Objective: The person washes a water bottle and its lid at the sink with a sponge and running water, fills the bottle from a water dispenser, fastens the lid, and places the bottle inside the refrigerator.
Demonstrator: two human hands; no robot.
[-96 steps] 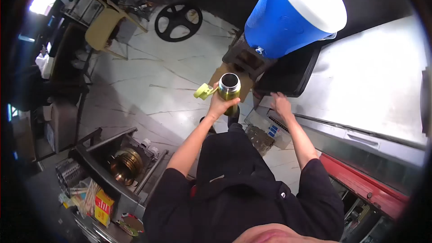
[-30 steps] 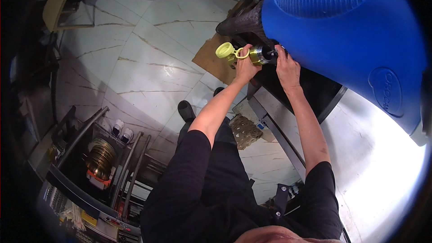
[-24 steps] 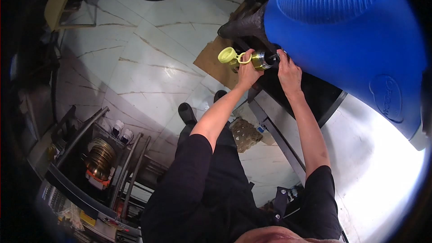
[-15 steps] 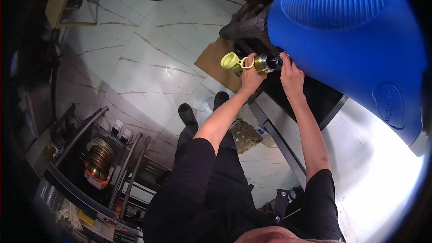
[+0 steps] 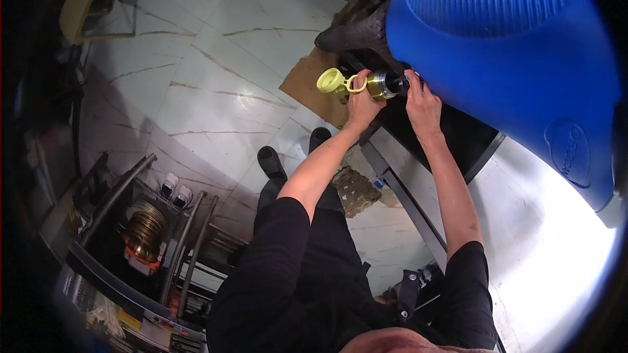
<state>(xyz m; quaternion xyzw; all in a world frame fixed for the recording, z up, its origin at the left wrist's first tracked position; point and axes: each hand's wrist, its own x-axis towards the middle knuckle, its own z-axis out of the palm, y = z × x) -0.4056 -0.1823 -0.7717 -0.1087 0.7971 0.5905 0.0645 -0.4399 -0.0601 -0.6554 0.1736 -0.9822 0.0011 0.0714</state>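
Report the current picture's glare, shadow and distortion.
Head view: glare washes out the white surface at right; head view: floor reflects a bright spot, shadowed at left; head view: wide-angle bowing, black corners; head view: bottle too dark inside to read.

Brand text read "OROCAN", last letters less crisp. It stood in raised blue letters inside an oval emblem [image 5: 568, 152], running slantwise on the side of the blue water jug [image 5: 487, 85].

Tiled floor [image 5: 216, 114] bears brown cardboard [image 5: 306, 88]; two dark shoes [image 5: 270, 161] rest there.
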